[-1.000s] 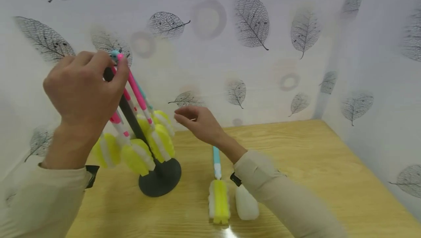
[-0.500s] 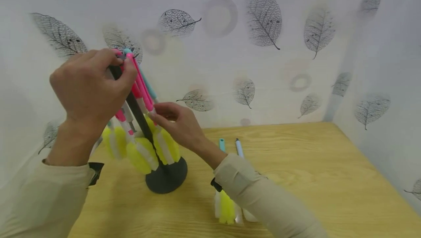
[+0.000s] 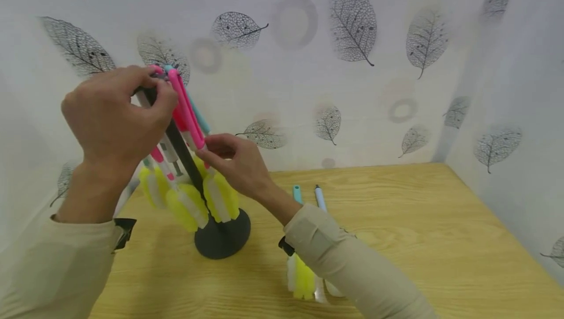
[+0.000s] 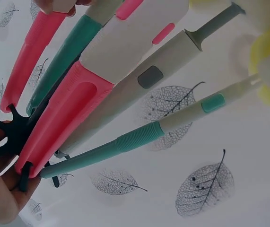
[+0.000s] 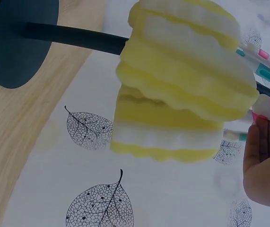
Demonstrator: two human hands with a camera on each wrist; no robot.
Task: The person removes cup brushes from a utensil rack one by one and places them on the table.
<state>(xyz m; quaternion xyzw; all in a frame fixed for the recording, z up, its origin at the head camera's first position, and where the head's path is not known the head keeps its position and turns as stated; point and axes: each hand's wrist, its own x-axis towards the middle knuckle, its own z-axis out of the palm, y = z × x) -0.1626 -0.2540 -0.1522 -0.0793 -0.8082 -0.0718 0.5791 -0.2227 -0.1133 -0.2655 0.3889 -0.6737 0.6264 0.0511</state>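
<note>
At the top of a black stand (image 3: 181, 148), my left hand (image 3: 115, 118) grips the hooked end with curled fingers and thumb. The left wrist view shows its fingers around the black hooks (image 4: 17, 135). Several sponge brushes hang from these hooks by pink, teal or grey handles, their yellow-and-white heads (image 5: 187, 66) low around the pole. My right hand (image 3: 240, 165) pinches one pink-handled sponge brush (image 3: 188, 111) at the lower end of its handle. That brush's loop end is up at the hooks; whether it sits on one is hard to see.
On the wooden table (image 3: 418, 240), a teal-handled sponge brush (image 3: 304, 280) lies beside a brush with a light blue handle (image 3: 320, 199), both partly under the right forearm. The round black base (image 3: 222, 240) stands left of them. A leaf-patterned wall covering (image 3: 291, 94) rises behind.
My right hand has moved left from beside the stand and taken hold of the pink-handled brush. The left hand has stayed at the stand's top. The view has shifted slightly.
</note>
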